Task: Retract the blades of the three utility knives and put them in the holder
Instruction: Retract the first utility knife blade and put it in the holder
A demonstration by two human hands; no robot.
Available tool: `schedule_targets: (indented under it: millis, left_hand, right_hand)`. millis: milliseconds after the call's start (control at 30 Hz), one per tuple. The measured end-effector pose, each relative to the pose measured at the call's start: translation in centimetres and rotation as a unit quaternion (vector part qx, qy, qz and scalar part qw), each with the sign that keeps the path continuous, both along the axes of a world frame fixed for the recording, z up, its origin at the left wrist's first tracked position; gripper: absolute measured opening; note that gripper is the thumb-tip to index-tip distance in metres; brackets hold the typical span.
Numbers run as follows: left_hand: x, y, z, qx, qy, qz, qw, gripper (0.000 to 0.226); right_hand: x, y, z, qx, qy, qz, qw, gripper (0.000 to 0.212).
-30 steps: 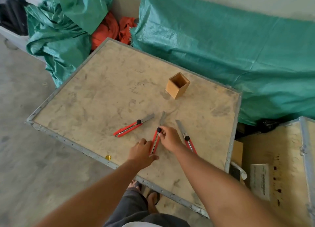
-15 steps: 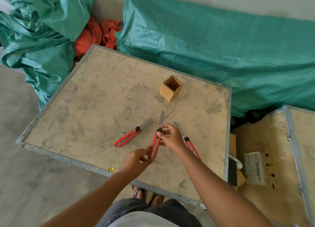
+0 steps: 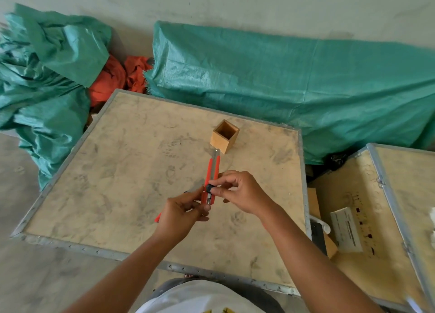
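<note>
A red utility knife (image 3: 213, 169) is held up above the table (image 3: 131, 167), its tip pointing at the wooden holder (image 3: 224, 136). Only a short bit of blade shows at its tip. My left hand (image 3: 181, 212) grips the knife's rear end. My right hand (image 3: 240, 191) pinches the black slider knob on its side. A sliver of a second red knife (image 3: 157, 218) peeks out from under my left hand. The third knife is hidden behind my hands. The square holder stands upright, with nothing visible inside.
Green tarps (image 3: 282, 82) and orange cloth (image 3: 110, 82) lie behind the table. A wooden crate (image 3: 376, 218) with a paper label stands to the right. Bare concrete floor (image 3: 35, 277) lies to the left.
Both hands lifted the middle knife off the table. Its long blade has slid back almost fully into the handle. The camera view shifted, so the other two knives are now covered by my hands.
</note>
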State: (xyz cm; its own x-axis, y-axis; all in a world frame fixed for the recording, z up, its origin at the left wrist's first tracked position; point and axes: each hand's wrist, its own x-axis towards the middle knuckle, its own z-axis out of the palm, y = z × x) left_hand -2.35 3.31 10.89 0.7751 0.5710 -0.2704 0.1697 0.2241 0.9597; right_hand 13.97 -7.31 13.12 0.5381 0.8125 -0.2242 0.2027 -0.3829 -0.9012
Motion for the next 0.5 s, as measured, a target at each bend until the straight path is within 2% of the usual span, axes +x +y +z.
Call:
schedule_targets:
  millis: [100,267,400,500]
  left_hand:
    - [0.3,-0.1,0.7,0.006,-0.011,-0.012,1.0,0.049]
    - [1.1,0.1,1.6,0.024,-0.024,-0.015,0.999,0.047]
    - [1.4,0.2,2.3,0.038,-0.03,-0.018,0.999,0.047]
    - [1.6,0.2,2.3,0.041,-0.026,-0.022,0.999,0.049]
  right_hand:
    - [0.3,-0.3,1.1,-0.017,-0.064,0.03,0.997,0.024]
    - [0.5,-0.7,1.9,-0.013,-0.091,0.046,0.995,0.033]
    - [0.1,-0.7,2.0,0.018,-0.126,-0.017,0.992,0.02]
    - [0.0,-1.0,2.1,0.025,-0.141,-0.032,0.989,0.021]
